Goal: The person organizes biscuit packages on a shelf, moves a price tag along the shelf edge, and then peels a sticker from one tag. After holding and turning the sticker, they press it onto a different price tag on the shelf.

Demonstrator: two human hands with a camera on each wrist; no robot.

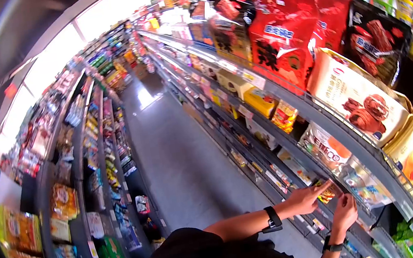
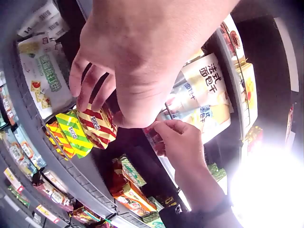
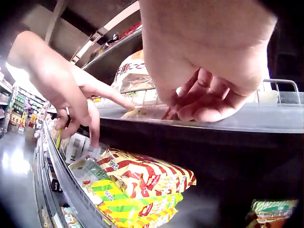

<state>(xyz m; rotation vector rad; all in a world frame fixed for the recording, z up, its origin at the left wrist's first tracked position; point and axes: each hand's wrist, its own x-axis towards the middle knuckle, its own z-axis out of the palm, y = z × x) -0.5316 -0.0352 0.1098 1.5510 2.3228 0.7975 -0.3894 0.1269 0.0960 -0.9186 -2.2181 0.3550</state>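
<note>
Both hands are at the edge of a shelf on the right side of the aisle. My right hand [image 1: 345, 211], fingers curled, pinches the right end of a price label [image 3: 145, 113] on the shelf's front strip [image 3: 266, 116]. My left hand [image 1: 302, 201] has its index finger stretched out to the label's left end, the other fingers hanging loosely below. Under that strip lie red-and-cream striped snack bags [image 3: 149, 173] and green-and-yellow striped bags [image 3: 126, 202], near the left fingertips. Bread snack bags [image 2: 209, 85] stand behind the wire rail above.
Large red bags [image 1: 281, 39] and a cream bag [image 1: 358, 97] with chocolate pictures stand on the upper shelf. A grey floor aisle [image 1: 177, 143] runs ahead, with stocked shelves [image 1: 81, 141] along its left side. Wristwatches [image 1: 272, 218] are on both wrists.
</note>
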